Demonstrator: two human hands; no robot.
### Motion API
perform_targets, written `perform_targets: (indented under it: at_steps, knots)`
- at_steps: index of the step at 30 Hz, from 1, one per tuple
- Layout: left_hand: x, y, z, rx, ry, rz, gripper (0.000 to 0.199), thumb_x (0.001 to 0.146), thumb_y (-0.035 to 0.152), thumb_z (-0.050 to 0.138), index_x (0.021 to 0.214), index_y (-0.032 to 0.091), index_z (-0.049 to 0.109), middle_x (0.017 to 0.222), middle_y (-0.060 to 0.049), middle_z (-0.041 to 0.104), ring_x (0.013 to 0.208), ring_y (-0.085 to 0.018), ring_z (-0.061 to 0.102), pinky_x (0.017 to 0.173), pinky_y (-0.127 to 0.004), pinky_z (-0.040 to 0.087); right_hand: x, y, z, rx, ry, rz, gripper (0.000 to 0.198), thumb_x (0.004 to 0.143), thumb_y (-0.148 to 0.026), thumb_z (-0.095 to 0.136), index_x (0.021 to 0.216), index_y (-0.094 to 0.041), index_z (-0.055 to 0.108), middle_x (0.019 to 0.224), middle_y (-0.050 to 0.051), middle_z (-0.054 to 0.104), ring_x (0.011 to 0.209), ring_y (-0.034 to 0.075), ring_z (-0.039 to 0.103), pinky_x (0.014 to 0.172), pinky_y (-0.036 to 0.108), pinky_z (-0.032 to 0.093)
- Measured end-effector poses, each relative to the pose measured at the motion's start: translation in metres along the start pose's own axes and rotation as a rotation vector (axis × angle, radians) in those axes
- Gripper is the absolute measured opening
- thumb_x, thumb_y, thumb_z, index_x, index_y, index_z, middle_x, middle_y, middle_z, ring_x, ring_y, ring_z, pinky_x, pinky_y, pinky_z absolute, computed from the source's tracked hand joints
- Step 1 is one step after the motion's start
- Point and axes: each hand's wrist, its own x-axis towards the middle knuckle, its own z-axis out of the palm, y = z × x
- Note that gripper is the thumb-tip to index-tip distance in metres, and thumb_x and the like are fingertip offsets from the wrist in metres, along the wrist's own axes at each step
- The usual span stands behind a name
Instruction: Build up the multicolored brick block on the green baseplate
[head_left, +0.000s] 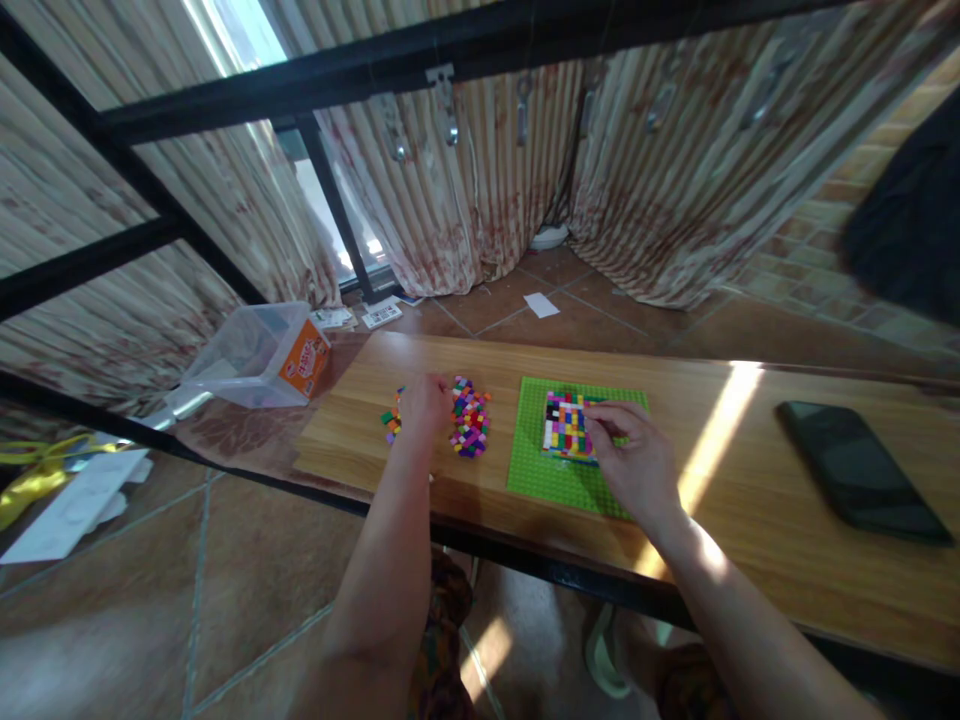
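Note:
On the wooden table lies a green baseplate [547, 483], bearing a block of many-coloured toy bricks [564, 425]. My right hand [630, 455] is over the baseplate's right part, thumb and fingers pinched at the right side of the brick block. Whatever sits between those fingertips is too small to make out. Left of the baseplate, a pile of loose toy bricks [471, 420] is spread on the wood. My left hand [426, 405] is at that pile with its fingers curled together. Its fingertips are partly hidden, and I cannot make out what they hold.
A black phone [862, 470] lies at the table's [720, 480] right end. Beyond the left end stands a clear plastic box [255, 350] with an orange label. Curtains [465, 200] and a dark metal frame [480, 45] rise behind. Papers [541, 304] lie on the tiled floor.

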Motion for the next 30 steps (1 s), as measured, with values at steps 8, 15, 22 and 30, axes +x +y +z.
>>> perform_targets:
  at_steps: [8,15,22,30]
  knots:
    - [-0.005,0.004,0.003,0.098,-0.002,0.035,0.029,0.089,0.013,0.048,0.104,0.016,0.073,0.108,-0.015,0.073,0.110,-0.028,0.067,0.095,-0.037,0.051,0.000,-0.002,0.000,-0.010,-0.001,-0.014,0.018,0.087,-0.029,0.058,0.089,-0.021,0.074,0.099,0.008,0.070,0.083,0.020,0.068,0.077,0.038,0.056]
    - [-0.005,0.010,0.004,0.095,-0.004,0.037,0.030,0.091,0.012,0.045,0.109,0.008,0.069,0.111,-0.021,0.072,0.113,-0.031,0.065,0.095,-0.037,0.048,0.000,0.000,0.000,-0.012,-0.005,-0.016,0.018,0.087,-0.029,0.058,0.089,-0.021,0.074,0.099,0.008,0.070,0.084,0.021,0.068,0.078,0.039,0.056]
    - [-0.003,0.021,-0.007,-0.129,0.023,-0.002,0.026,0.094,0.017,0.047,0.110,0.012,0.066,0.109,-0.015,0.073,0.104,-0.025,0.067,0.087,-0.032,0.048,0.000,-0.002,-0.001,-0.007,-0.017,-0.014,0.019,0.088,-0.028,0.057,0.090,-0.021,0.075,0.100,0.008,0.069,0.085,0.020,0.068,0.079,0.038,0.056]
    - [-0.003,0.021,0.000,-0.129,0.070,-0.047,0.026,0.093,0.015,0.047,0.111,0.014,0.066,0.110,-0.014,0.074,0.106,-0.025,0.067,0.087,-0.031,0.047,0.000,-0.002,0.000,-0.035,-0.014,-0.015,0.019,0.088,-0.028,0.057,0.090,-0.021,0.075,0.100,0.008,0.070,0.086,0.021,0.068,0.079,0.038,0.056]
